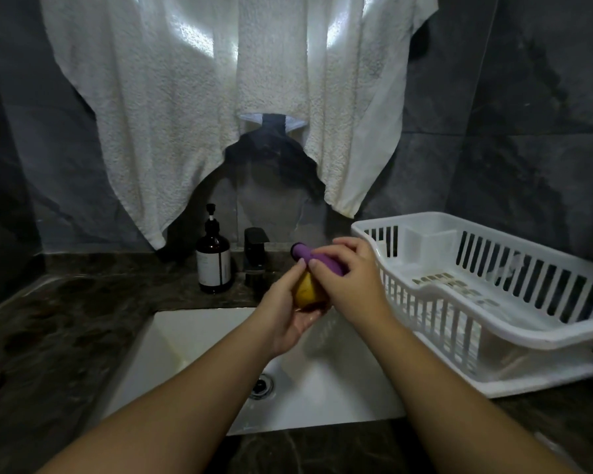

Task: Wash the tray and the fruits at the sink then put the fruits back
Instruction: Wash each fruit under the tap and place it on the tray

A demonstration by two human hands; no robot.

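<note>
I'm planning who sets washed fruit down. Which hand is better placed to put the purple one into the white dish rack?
Probably the right hand: it already grips the purple fruit and is right beside the dish rack. The left hand cradles the yellow fruit over the sink, farther from the rack.

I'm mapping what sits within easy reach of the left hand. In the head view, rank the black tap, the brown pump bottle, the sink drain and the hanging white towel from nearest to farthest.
From the left hand:
1. Black tap, just behind the hand on the counter.
2. Brown pump bottle, left of the tap.
3. Sink drain, below in the basin; close to the bottle's rank, hard to call.
4. White towel, hanging high on the wall.
</note>
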